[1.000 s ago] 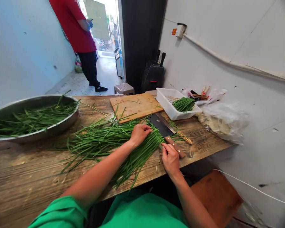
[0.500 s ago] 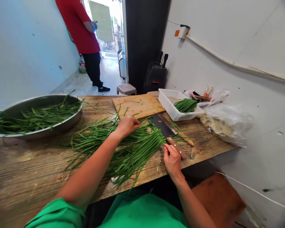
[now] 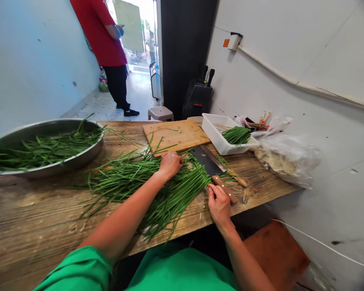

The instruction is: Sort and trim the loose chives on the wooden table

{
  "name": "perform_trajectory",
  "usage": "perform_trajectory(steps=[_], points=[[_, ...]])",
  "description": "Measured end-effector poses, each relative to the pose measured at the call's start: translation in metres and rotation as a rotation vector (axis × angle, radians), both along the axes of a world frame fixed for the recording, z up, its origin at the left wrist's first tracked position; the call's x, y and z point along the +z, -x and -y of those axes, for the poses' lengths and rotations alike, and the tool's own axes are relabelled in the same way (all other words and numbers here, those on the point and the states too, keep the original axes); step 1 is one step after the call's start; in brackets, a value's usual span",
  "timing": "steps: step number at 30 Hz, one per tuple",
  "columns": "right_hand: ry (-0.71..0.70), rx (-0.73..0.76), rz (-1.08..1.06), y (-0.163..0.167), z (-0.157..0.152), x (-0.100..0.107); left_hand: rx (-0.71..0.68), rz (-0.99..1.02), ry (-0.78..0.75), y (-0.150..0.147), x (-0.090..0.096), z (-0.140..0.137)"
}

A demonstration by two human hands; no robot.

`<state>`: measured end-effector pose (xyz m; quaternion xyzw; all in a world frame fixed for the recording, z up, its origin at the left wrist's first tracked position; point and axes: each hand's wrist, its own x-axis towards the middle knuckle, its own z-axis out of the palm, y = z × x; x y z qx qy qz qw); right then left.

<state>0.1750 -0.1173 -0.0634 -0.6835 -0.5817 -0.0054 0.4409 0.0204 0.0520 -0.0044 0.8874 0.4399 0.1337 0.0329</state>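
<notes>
Long green chives [image 3: 177, 200] lie fanned over the wooden table in front of me, with a denser bundle lined up at its right end. My left hand [image 3: 170, 165] reaches over the heap, fingers curled and closed at the chives; their tips are partly hidden. Close to the bundle's right end, my right hand [image 3: 220, 205] is closed in a pinch, its index fingertip touching the stalk ends. What it pinches is too small to make out. A cleaver [image 3: 210, 163] with a wooden handle lies just beyond that hand, its blade pointing away from me.
A large metal basin [image 3: 101, 139] of chives stands on the left. Behind the heap lies a cutting board [image 3: 176, 135]. A white plastic tray [image 3: 210, 127] holds chives, with thin sticks [image 3: 238, 177] and a clear plastic bag [image 3: 288, 161] nearby. A person in red [image 3: 101, 36] stands beyond.
My left hand has moved right and slightly toward me over the chives, its fingers turning down. My right hand stays nearly in place at the bundle's end.
</notes>
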Motion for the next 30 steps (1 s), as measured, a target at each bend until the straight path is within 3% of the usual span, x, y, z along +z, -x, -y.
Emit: perform_trajectory(steps=[5,15,24,30], points=[[-0.001,-0.009,0.023,0.000,0.000,0.002,-0.047,0.172,0.007,-0.004,0.002,0.004],[0.011,-0.023,0.029,0.001,0.000,0.002,-0.150,0.467,0.338,-0.015,0.001,0.010],[0.016,-0.016,0.008,0.001,0.000,0.001,-0.112,0.578,0.524,-0.018,-0.001,0.012],[0.012,-0.024,0.025,0.001,0.000,0.002,-0.092,0.580,0.498,-0.018,-0.004,0.011]])
